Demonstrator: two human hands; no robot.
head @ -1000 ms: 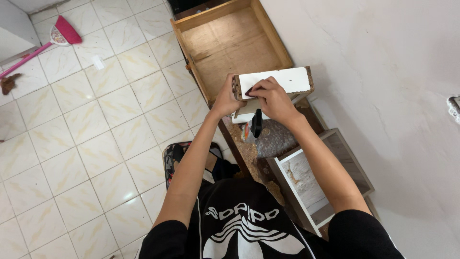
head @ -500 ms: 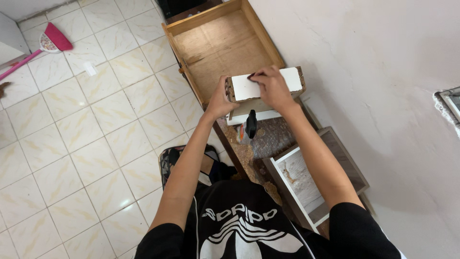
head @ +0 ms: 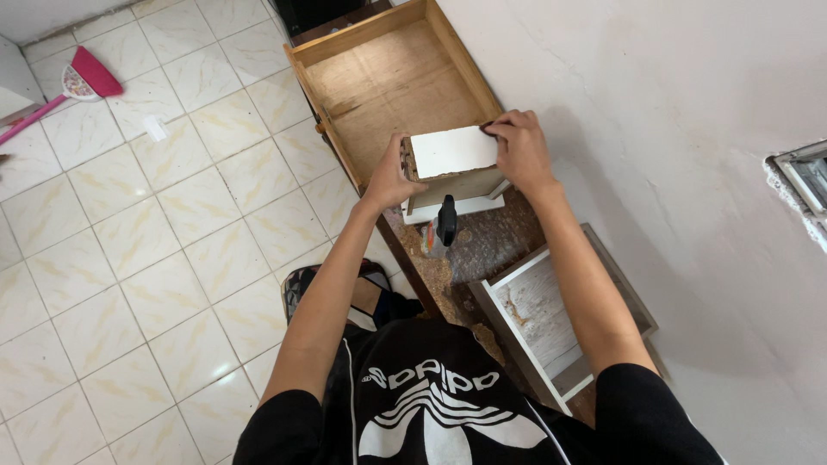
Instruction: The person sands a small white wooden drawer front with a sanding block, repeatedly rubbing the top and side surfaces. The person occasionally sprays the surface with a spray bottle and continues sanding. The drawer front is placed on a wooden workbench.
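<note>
**Ana:** Right, looking down from the head camera, both hands are up on a small white panel (head: 454,151), held flat-face-up over the near end of the big wooden drawer (head: 392,82).

**Ben:** And the left hand (head: 388,179)?

**Ana:** It cups the panel's left end, fingers curled round the raw chipboard edge, thumb side toward us. The right hand (head: 519,151) grips the right end, fingers folded over the top corner, closed on the board. So the panel spans between the two hands, slightly tilted, long side running left to right.

**Ben:** What sits beneath it?

**Ana:** Just below is another white board piece (head: 455,200), partly hidden by the panel, lying at the far end of the dark speckled desk (head: 500,245). Near it stands a black tool (head: 446,220), upright on the desk, with something orange and thin (head: 427,239) just beside it; I cannot tell what that is.

**Ben:** And closer to the person?

**Ana:** A white-framed drawer (head: 543,319) rests at the desk's near right edge, tilted, its pale bottom stained. The white wall (head: 689,172) runs along the right side.

**Ben:** The floor?

**Ana:** Cream tiled floor (head: 129,258) to the left, with a pink broom (head: 82,79) lying near the top left corner, well apart from the hands. The person wears a black shirt (head: 431,396) with a white print.
</note>
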